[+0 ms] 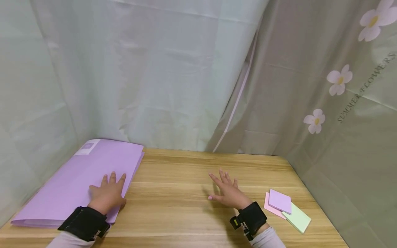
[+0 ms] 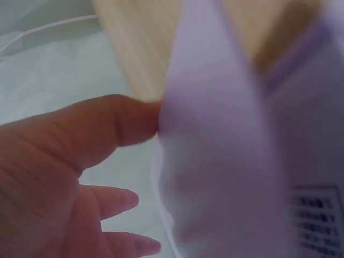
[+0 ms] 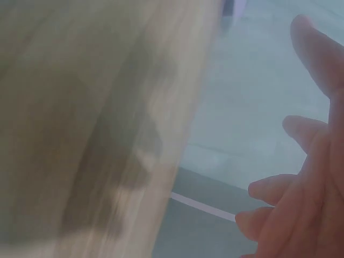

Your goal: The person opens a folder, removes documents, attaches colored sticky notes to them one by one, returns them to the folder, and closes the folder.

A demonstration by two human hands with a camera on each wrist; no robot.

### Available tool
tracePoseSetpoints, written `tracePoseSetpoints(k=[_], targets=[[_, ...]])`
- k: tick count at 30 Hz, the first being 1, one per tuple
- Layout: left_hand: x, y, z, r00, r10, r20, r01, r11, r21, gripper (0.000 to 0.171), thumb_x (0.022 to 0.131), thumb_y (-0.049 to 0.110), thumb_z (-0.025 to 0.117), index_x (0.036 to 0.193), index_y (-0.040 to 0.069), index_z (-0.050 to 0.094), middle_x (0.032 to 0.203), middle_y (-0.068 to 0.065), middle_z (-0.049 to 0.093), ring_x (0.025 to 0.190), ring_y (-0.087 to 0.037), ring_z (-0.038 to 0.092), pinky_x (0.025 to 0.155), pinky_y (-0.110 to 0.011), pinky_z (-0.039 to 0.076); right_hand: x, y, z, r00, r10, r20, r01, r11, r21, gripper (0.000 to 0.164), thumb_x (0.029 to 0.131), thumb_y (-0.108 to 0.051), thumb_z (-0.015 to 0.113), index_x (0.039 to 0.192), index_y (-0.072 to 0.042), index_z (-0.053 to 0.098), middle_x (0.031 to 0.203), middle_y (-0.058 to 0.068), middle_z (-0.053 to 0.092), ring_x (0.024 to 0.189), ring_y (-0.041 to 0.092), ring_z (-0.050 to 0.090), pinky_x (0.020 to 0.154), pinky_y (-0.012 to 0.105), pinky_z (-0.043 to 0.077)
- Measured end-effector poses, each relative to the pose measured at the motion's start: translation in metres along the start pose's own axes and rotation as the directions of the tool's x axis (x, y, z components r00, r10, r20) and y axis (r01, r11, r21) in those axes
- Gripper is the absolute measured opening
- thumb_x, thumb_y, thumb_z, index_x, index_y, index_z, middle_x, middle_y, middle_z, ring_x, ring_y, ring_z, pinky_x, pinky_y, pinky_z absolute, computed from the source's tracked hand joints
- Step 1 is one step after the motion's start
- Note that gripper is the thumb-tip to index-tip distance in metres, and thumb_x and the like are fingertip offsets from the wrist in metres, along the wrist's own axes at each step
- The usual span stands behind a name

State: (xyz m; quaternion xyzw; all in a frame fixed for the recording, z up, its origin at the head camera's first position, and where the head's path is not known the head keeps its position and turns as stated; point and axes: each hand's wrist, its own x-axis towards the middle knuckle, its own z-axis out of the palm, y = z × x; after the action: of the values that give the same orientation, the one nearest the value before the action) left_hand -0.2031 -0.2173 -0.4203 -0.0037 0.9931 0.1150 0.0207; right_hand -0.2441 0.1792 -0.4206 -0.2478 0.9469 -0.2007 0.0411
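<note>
A large purple folder lies on the left of the wooden table, a pale label near its far corner. Spread fingers of my left hand lie over its right part. In the left wrist view, the thumb of that left hand is right at the edge of the folder, and a printed panel shows blurred beyond it. My right hand is held above the table at centre right with fingers apart. Nothing is in the right hand, which casts a shadow on the wood.
Right of my right hand, small square paper pads lie overlapping: a purple pad over a pink pad, and a green pad. Pale curtains surround the wooden table at the back and sides.
</note>
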Motion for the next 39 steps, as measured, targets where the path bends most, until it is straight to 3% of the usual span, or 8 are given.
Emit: tracePoseSetpoints(k=[5, 7, 11, 19, 24, 32, 37, 39], targets=[[0.001, 0.007, -0.006, 0.999, -0.015, 0.043, 0.015, 1.000, 0.008, 0.075, 0.068, 0.020, 0.068, 0.131, -0.005, 0.035, 0.129, -0.043, 0.023, 0.115, -0.062, 0.020, 0.072, -0.075, 0.030, -0.001, 0.002, 0.003, 1.000, -0.003, 0.012, 0.003, 1.000, 0.007, 0.076, 0.079, -0.042, 0.061, 0.142, -0.025, 0.022, 0.147, 0.023, 0.004, 0.134, 0.043, 0.001, 0.098, 0.069, -0.001], [0.001, 0.010, -0.009, 1.000, 0.010, 0.022, -0.010, 1.000, 0.027, 0.068, 0.070, 0.018, 0.065, 0.127, -0.006, 0.039, 0.123, -0.042, 0.033, 0.109, -0.061, 0.031, 0.069, -0.069, 0.038, -0.001, 0.004, 0.005, 1.000, 0.002, 0.016, -0.002, 1.000, 0.003, 0.076, 0.080, -0.043, 0.061, 0.142, -0.025, 0.021, 0.147, 0.022, 0.004, 0.134, 0.043, 0.002, 0.098, 0.069, 0.000], [-0.003, 0.016, -0.017, 0.997, 0.065, -0.033, -0.064, 0.997, 0.046, 0.058, 0.070, 0.013, 0.063, 0.120, -0.008, 0.046, 0.104, -0.038, 0.046, 0.090, -0.054, 0.046, 0.063, -0.059, 0.043, -0.002, 0.007, 0.007, 1.000, 0.003, 0.026, -0.003, 1.000, 0.007, 0.076, 0.080, -0.046, 0.059, 0.143, -0.025, 0.021, 0.147, 0.023, 0.005, 0.134, 0.043, 0.003, 0.098, 0.069, 0.000], [-0.004, 0.025, -0.032, 0.988, 0.128, -0.085, -0.124, 0.991, 0.054, 0.041, 0.069, 0.004, 0.059, 0.108, -0.008, 0.051, 0.088, -0.029, 0.054, 0.074, -0.042, 0.055, 0.053, -0.049, 0.045, -0.005, 0.009, 0.006, 1.000, 0.008, 0.023, -0.008, 1.000, 0.021, 0.077, 0.079, -0.050, 0.057, 0.143, -0.029, 0.019, 0.148, 0.021, 0.003, 0.134, 0.043, 0.004, 0.099, 0.068, 0.000], [-0.003, 0.028, -0.037, 0.976, 0.194, -0.100, -0.189, 0.980, 0.059, 0.040, 0.067, 0.002, 0.059, 0.105, -0.010, 0.053, 0.086, -0.027, 0.058, 0.072, -0.033, 0.058, 0.056, -0.045, 0.046, -0.007, 0.011, 0.008, 1.000, 0.013, 0.017, -0.013, 0.999, 0.037, 0.077, 0.079, -0.049, 0.057, 0.143, -0.025, 0.021, 0.147, 0.023, 0.006, 0.134, 0.043, 0.004, 0.099, 0.068, 0.002], [0.002, 0.044, -0.058, 0.957, 0.286, -0.044, -0.289, 0.954, -0.086, 0.027, 0.069, 0.004, 0.055, 0.094, -0.007, 0.056, 0.083, -0.018, 0.059, 0.071, -0.023, 0.051, 0.063, -0.039, 0.043, -0.010, 0.015, 0.012, 1.000, 0.000, 0.010, 0.000, 0.999, 0.043, 0.074, 0.084, -0.043, 0.055, 0.143, -0.014, 0.021, 0.145, 0.027, 0.011, 0.133, 0.044, 0.008, 0.100, 0.066, 0.008], [0.002, 0.061, -0.076, 0.952, 0.304, -0.037, -0.306, 0.941, -0.145, 0.034, 0.073, 0.009, 0.056, 0.101, -0.011, 0.057, 0.083, -0.018, 0.059, 0.068, -0.022, 0.048, 0.058, -0.031, 0.039, -0.011, 0.017, 0.012, 1.000, -0.018, 0.020, 0.016, 0.996, 0.091, 0.074, 0.086, -0.042, 0.053, 0.142, -0.008, 0.019, 0.145, 0.027, 0.012, 0.133, 0.044, 0.011, 0.103, 0.061, 0.012], [0.001, 0.067, -0.084, 0.958, 0.287, -0.022, -0.286, 0.938, -0.195, 0.044, 0.074, 0.010, 0.055, 0.110, -0.016, 0.053, 0.094, -0.024, 0.059, 0.065, -0.020, 0.049, 0.054, -0.029, 0.039, -0.010, 0.017, 0.013, 1.000, -0.026, 0.017, 0.024, 0.993, 0.119, 0.074, 0.086, -0.041, 0.053, 0.142, -0.006, 0.019, 0.144, 0.028, 0.014, 0.132, 0.044, 0.014, 0.104, 0.059, 0.015]])
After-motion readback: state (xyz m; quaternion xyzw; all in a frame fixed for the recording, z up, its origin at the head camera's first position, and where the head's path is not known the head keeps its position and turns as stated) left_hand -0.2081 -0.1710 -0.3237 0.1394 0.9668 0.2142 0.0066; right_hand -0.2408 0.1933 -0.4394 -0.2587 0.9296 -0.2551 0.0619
